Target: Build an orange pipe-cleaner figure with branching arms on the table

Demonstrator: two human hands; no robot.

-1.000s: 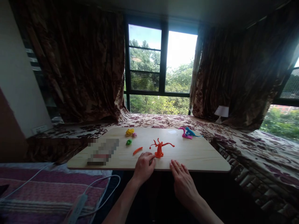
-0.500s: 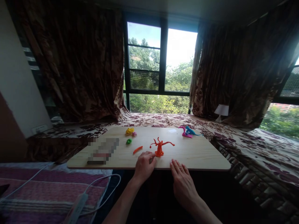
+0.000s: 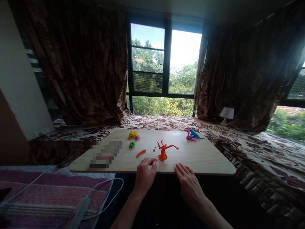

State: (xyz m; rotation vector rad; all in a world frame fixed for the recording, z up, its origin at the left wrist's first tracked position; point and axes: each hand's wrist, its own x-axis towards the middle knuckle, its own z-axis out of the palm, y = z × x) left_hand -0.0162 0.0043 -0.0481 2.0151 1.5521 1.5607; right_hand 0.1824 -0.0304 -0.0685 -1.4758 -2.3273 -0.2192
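Observation:
An orange modelling-clay figure stands upright near the front middle of the table, with thin branch-like arms sticking out at its top. Just left of its base is my left hand, fingers curled and thumb against the forefinger in a pinch. Whatever the pinch may hold is too small or hidden to make out. My right hand lies flat on the table's front edge, fingers stretched out, right of the figure and apart from it. A loose orange clay strip rests beyond my left hand.
On the wooden tabletop are a green clay lump, a yellow lump, a small pink lump, and magenta and blue clay pieces. A blurred box-like object lies at left.
My left hand's forefinger, which reached to the figure's base, has drawn back and curled toward the thumb. My right hand stays flat at the table edge. The figure stands in the same place.

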